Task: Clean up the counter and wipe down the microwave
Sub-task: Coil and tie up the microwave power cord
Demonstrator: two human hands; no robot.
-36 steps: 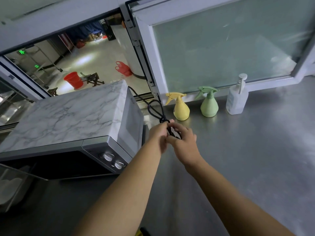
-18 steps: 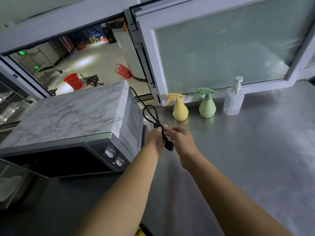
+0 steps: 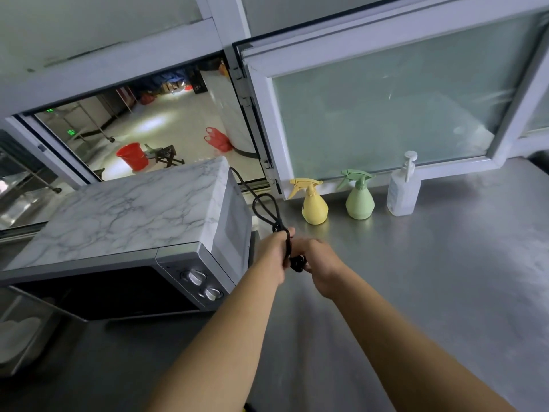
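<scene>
A microwave (image 3: 124,221) with a marble-patterned top and two silver knobs stands on the steel counter (image 3: 430,278) at the left. Its black power cord (image 3: 264,208) runs from behind it and forms a loop just right of its side. My left hand (image 3: 274,252) is closed around the bundled cord below the loop. My right hand (image 3: 322,264) sits right beside it, fingers curled at the black plug (image 3: 298,264). Both hands hover just above the counter, to the right of the microwave.
A yellow spray bottle (image 3: 313,203), a green spray bottle (image 3: 359,200) and a white pump bottle (image 3: 402,190) stand in a row along the window frame (image 3: 386,171) at the back. An open hatch (image 3: 154,129) lies behind the microwave. A container (image 3: 17,337) sits at the far left edge.
Both hands have drawn back toward me with the cord. The cord is wound more tightly below the loop, and the plug now hangs between my hands.
</scene>
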